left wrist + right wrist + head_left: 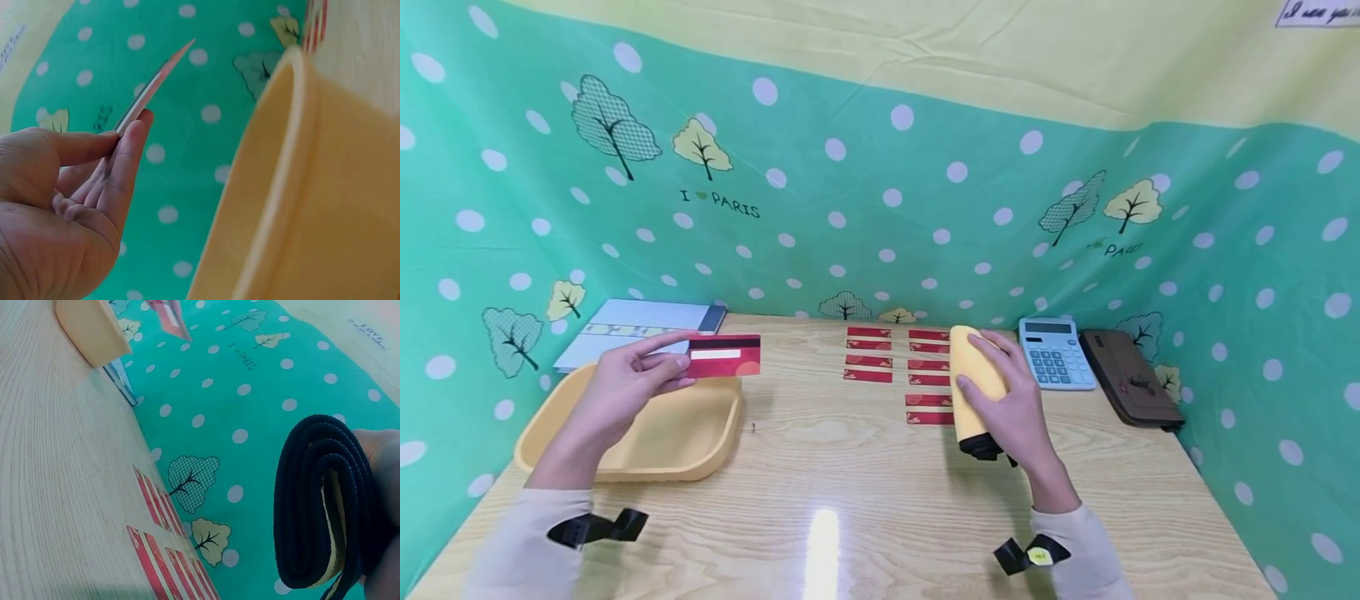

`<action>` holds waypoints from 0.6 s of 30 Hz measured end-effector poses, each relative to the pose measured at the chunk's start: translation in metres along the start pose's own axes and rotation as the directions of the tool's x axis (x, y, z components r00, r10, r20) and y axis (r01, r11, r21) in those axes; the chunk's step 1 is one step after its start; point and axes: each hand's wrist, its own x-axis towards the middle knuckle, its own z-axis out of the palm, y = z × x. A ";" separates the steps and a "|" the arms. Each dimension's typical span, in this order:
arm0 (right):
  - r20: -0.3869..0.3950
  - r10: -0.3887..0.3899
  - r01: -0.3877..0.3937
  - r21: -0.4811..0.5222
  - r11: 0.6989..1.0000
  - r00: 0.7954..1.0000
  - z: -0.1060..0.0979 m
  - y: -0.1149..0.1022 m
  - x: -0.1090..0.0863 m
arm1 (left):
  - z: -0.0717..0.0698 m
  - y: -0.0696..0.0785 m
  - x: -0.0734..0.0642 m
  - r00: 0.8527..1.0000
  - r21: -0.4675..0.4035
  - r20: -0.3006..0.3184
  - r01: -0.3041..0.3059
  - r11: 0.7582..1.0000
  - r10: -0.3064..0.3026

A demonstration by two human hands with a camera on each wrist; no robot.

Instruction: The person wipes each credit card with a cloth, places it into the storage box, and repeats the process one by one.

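Between thumb and fingers my left hand (pixel 628 387) pinches a red bank card (pixel 725 357), its dark stripe and white strip showing in the head view. The card is raised over the yellow tray (pixel 726 446), and the left wrist view shows the card (pixel 155 84) nearly edge-on. My right hand (pixel 1009 404) grips a folded yellow cloth (pixel 973 375) with a black edge; in the right wrist view the cloth's folded layers (pixel 306 506) face the camera. Left of the cloth, red cards lie on the table in two columns, a left one (pixel 868 362) and a right one (pixel 928 400).
At the back right lie a light blue calculator (pixel 1060 358) and a brown zip wallet (pixel 1131 379). A white-and-blue folder (pixel 640 321) lies behind the tray. Green dotted fabric (pixel 865 183) hangs around the wooden table (pixel 760 533).
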 end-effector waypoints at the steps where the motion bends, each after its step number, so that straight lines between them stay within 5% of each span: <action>1: -0.001 0.000 0.000 0.000 1.000 1.000 0.000 0.000 0.000 | -0.004 -0.003 -0.001 1.000 -0.019 0.002 -0.002 1.000 0.002; 9: -0.004 -0.013 0.013 0.014 1.000 1.000 -0.003 0.001 0.000 | -0.035 -0.021 -0.007 0.994 -0.097 0.097 0.053 0.994 -0.044; 18: -0.006 0.000 0.001 0.017 1.000 1.000 -0.005 0.000 0.000 | -0.054 -0.041 -0.006 0.977 0.020 0.128 0.168 0.986 -0.170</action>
